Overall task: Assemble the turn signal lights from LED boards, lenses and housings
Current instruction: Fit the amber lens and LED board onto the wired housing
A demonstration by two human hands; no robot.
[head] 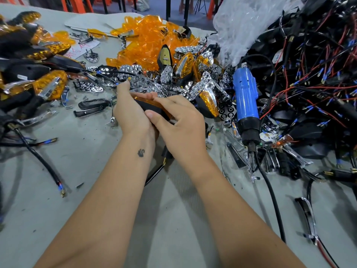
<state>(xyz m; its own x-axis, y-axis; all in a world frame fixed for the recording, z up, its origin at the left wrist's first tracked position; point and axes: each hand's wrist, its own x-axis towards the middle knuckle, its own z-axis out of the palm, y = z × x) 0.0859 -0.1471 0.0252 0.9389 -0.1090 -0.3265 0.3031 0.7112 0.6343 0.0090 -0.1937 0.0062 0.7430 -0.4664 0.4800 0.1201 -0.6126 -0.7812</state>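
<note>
Left hand (131,113) and right hand (179,120) both gripping turn signal light (152,105) above table (92,151), fingers curling around amber lens and black housing. Probably light, stiff plastic; lens maybe slippery, holding by housing edges is seeming safer.

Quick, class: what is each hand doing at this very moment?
Left hand: grips the turn signal light, fingers curled round its far end.
Right hand: holds the same light, thumb on its black housing, fingers along the amber lens.
</note>
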